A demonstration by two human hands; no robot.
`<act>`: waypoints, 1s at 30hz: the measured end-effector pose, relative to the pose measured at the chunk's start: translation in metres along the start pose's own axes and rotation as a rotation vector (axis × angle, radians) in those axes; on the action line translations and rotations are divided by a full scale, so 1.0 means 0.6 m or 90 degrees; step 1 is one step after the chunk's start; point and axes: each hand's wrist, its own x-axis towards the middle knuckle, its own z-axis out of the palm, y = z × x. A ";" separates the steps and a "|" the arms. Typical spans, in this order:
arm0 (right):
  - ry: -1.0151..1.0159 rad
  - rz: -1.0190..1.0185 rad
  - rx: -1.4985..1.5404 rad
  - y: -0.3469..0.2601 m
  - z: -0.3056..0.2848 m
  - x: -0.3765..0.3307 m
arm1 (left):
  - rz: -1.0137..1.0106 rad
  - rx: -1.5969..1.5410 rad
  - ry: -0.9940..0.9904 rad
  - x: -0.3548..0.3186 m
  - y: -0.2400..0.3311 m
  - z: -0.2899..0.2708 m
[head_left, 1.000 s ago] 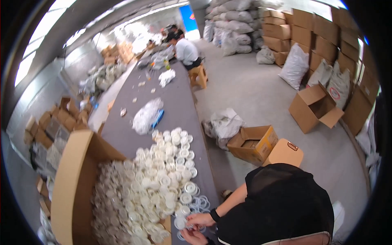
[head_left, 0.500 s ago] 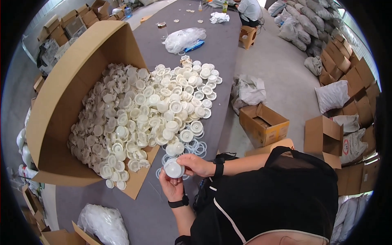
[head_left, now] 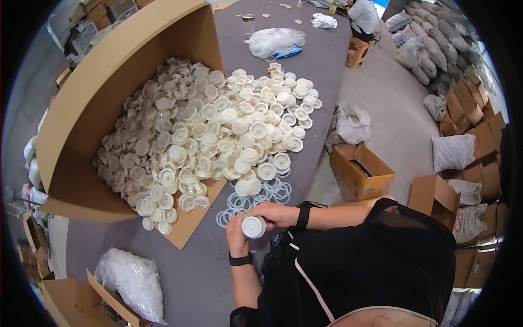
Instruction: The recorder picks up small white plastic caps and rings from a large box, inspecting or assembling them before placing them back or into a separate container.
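My left hand [head_left: 236, 235] and my right hand [head_left: 274, 215] meet near the table edge. Both grip one round white plastic lid [head_left: 253, 227] by its rim, fingers closed round it, its ringed face with a raised centre showing. Just beyond my fingers lie several translucent rings [head_left: 235, 201], loosely overlapping on the table. Behind them a large heap of similar white lids [head_left: 210, 131] spills out of a cardboard box [head_left: 71, 136] tipped on its side. The fingertips under the lid are partly hidden.
A grey-covered table [head_left: 190, 289] stretches away from me. It carries a clear plastic bag [head_left: 133, 280] at the near left, another bag [head_left: 278, 42] and a glass jar [head_left: 248, 27] farther off. An open carton [head_left: 362, 171] stands on the floor. A person [head_left: 364, 16] sits at the far end.
The lid has been turned over in my hands: its smooth domed side faced up before, now its ringed side does. The whole view has shifted, with the scene displaced to the right and upward.
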 end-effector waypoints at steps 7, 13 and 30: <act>0.209 -0.264 0.150 -0.082 -0.060 0.063 | 0.270 0.280 0.186 0.126 -0.029 -0.118; 0.255 -0.311 0.197 -0.135 -0.071 0.039 | 0.393 0.808 0.349 0.194 -0.005 -0.152; 0.240 0.030 0.020 0.083 -0.082 0.054 | 0.380 0.662 0.363 0.108 -0.072 -0.130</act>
